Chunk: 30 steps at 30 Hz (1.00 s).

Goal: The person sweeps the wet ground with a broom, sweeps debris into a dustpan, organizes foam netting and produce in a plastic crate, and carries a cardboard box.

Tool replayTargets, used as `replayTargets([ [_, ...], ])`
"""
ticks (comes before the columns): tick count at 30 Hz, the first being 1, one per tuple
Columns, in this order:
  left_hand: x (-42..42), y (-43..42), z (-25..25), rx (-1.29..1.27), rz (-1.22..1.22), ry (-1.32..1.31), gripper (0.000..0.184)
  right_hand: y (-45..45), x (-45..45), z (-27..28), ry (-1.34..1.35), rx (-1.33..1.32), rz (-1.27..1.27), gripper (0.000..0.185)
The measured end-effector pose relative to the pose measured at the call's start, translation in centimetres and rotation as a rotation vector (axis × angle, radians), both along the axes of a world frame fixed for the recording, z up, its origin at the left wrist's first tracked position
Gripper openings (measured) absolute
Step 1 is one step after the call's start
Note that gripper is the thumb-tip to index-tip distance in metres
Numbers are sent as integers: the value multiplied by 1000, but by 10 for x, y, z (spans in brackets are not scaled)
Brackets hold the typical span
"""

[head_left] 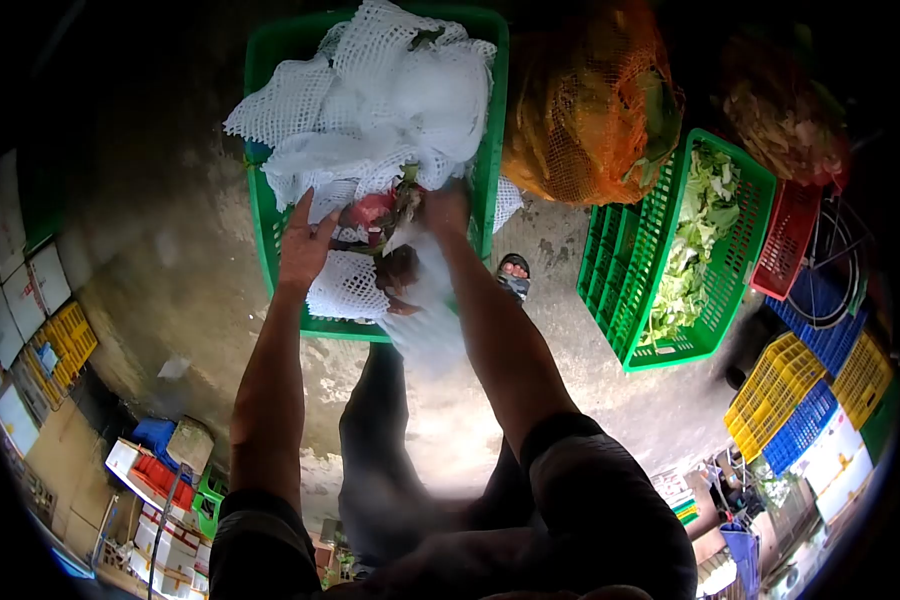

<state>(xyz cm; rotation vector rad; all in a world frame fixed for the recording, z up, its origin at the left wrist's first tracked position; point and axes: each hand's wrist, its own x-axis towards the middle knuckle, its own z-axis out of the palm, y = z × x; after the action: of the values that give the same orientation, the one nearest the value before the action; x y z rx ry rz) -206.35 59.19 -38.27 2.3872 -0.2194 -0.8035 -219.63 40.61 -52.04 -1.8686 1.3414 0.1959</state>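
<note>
A green plastic crate [498,130] stands in front of me, heaped with white foam netting [370,110]. My left hand [305,243] is at the crate's left side, its fingers spread over the netting and holding nothing. Inside the right part of the crate, my right hand [444,212] is blurred and its fingers do not show clearly. A whitish, see-through sheet [430,300], smeared by motion, hangs just below that hand; whether it is gripped I cannot tell. Between the hands lie a pinkish-red item [370,212] and brown, wilted leaf-like scraps [398,265].
An orange mesh sack [600,110] stands right of the crate. Beyond it, a green crate [710,335] holds pale green leaves [695,240], with a red crate [785,240] behind. Yellow crates [775,385] and a wheel [835,265] are farther right. A sandalled foot [514,275] is beside my crate.
</note>
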Motion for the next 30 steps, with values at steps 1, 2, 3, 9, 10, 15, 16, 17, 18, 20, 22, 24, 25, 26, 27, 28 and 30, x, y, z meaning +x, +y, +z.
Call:
replayTargets([
  [1, -13, -3, 26, -40, 80, 66, 61, 4, -7, 16, -20, 0, -45, 62],
  [2, -29, 0, 38, -79, 106, -35, 56, 8, -14, 33, -41, -1, -91, 64],
  [3, -47, 4, 47, -118, 134, -136, 51, 9, -22, 60, -122, -48, -32, 61],
  [9, -173, 16, 85, 18, -293, -256, 24, -30, -103, 160, -659, 179, -366, 44],
  [10, -190, 16, 84, -7, -407, -143, 26, -43, -118, 160, -684, 214, -471, 43],
  [15, -220, 9, 44, -97, -657, -53, 34, -74, -182, -5, -51, -53, 144, 42],
  [16, -207, -6, 45, -101, -634, -79, 38, -72, -185, -36, -42, -126, 331, 45],
  [17, -194, -16, 41, -102, -611, -103, 42, -71, -184, -72, 7, -124, 391, 62],
  [18, -185, -16, 30, -13, -682, 21, 53, -72, -173, -92, 7, -160, 394, 76],
  [20, -182, -17, 1, -26, -618, 200, 57, -79, -151, -118, 180, -152, 498, 87],
  [22, -177, -26, -20, -64, -611, 258, 64, -84, -131, -130, 344, -102, 593, 83],
  [24, -178, -29, -46, -35, -606, 151, 61, -87, -129, -172, 269, 41, 550, 77],
  [25, -178, -30, -58, -17, -599, 99, 59, -84, -158, -236, 65, 156, 431, 74],
  [26, -165, -42, -59, -31, -600, 246, 51, -81, -158, -247, 84, 112, 451, 70],
  [27, -165, -42, -69, -12, -541, 374, 49, -79, -158, -260, 103, 68, 471, 67],
  [28, -168, -40, -82, 5, -480, 506, 47, -81, -132, -223, 351, -136, 629, 64],
  [30, -166, -46, -97, 36, -419, 687, 45, -88, -118, -200, 468, -309, 671, 56],
])
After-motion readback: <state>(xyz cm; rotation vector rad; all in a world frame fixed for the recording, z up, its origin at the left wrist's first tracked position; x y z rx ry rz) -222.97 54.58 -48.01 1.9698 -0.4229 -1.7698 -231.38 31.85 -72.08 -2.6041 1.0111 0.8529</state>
